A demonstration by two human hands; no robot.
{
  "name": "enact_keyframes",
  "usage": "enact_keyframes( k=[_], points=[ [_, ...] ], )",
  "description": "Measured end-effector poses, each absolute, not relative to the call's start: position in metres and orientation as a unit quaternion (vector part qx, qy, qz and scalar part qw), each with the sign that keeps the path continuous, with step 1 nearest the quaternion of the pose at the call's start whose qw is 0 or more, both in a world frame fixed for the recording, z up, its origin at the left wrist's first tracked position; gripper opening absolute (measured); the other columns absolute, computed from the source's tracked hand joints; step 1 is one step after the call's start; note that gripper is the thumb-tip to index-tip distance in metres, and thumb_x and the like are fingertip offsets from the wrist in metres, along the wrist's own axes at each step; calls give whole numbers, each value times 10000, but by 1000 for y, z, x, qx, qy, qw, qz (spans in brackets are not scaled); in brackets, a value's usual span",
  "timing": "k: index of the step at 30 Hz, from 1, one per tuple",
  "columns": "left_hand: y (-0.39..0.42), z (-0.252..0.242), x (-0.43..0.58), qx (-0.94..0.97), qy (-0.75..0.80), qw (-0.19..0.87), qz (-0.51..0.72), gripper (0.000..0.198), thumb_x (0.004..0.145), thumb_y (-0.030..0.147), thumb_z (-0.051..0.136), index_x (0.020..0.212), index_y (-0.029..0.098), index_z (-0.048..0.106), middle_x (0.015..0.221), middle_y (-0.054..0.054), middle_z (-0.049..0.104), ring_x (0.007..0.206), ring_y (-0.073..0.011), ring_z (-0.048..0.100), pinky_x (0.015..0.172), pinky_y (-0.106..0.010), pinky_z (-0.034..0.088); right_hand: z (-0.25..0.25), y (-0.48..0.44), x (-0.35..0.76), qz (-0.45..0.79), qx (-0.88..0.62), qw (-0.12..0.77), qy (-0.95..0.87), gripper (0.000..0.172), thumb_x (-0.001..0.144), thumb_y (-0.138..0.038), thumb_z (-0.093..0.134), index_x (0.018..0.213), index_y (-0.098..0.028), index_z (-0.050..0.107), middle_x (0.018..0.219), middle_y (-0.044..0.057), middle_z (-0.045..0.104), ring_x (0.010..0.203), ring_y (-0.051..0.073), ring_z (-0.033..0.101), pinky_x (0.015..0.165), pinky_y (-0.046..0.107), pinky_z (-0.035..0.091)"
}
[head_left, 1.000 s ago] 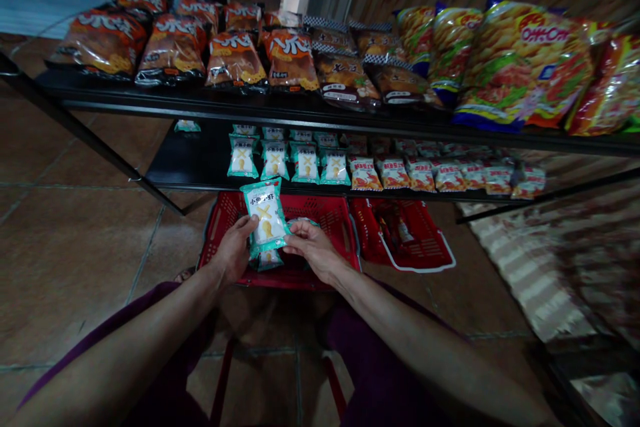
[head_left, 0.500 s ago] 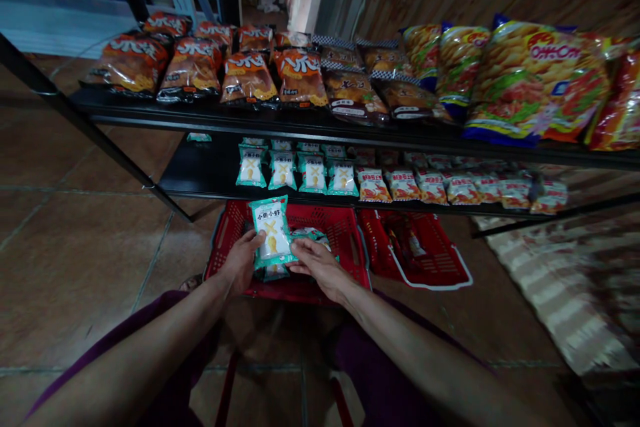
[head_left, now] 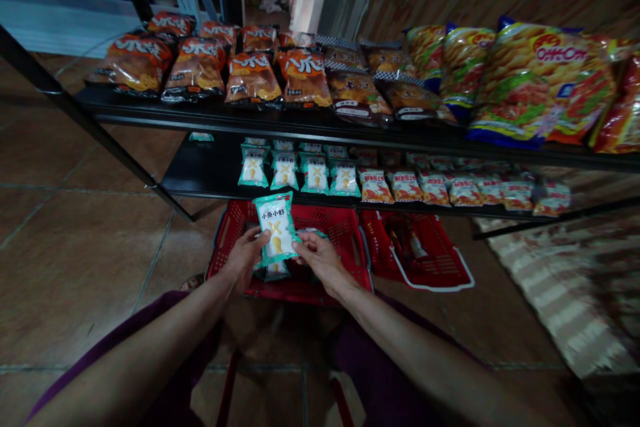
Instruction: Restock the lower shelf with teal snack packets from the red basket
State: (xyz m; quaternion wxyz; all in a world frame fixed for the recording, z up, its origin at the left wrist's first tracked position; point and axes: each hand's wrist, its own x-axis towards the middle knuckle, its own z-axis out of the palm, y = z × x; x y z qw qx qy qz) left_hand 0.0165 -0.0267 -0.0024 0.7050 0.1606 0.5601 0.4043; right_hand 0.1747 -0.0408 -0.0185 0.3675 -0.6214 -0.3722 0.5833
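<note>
My left hand (head_left: 243, 258) and my right hand (head_left: 320, 258) both grip a small teal snack packet (head_left: 276, 225), holding it upright above a red basket (head_left: 345, 227) on the floor. More teal packets (head_left: 273, 271) lie in the basket under my hands. A row of the same teal packets (head_left: 299, 172) stands on the lower black shelf (head_left: 200, 173) just beyond the basket.
Red-and-white small packets (head_left: 450, 188) fill the lower shelf to the right. Large orange chip bags (head_left: 250, 73) and big colourful bags (head_left: 530, 80) lie on the upper shelf. A second red basket (head_left: 440, 267) sits to the right. Tiled floor (head_left: 75, 240) spreads left.
My right hand rose from the basket's packets and now pinches the raised teal packet's right edge. The view has shifted slightly.
</note>
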Motion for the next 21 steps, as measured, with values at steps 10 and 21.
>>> enact_keyframes(
  k=[10, 21],
  points=[
    [-24, -2, 20, 181, 494, 694, 491, 328, 542, 113, 703, 817, 169, 533, 704, 19, 619, 684, -122, 603, 707, -269, 478, 7, -48, 180, 106, -559, 273, -776, 198, 851, -269, 514, 1025, -191, 568, 927, 53, 670, 836, 172, 610, 755, 279, 442],
    [-28, 9, 24, 163, 360, 789, 470, 341, 656, 244, 732, 956, 164, 590, 940, -48, 673, 876, -185, 632, 813, -317, 465, 10, -68, 158, -35, -475, 151, -866, 162, 849, -236, 536, 997, -198, 592, 789, 39, 648, 760, 185, 586, 680, 292, 405]
  ],
)
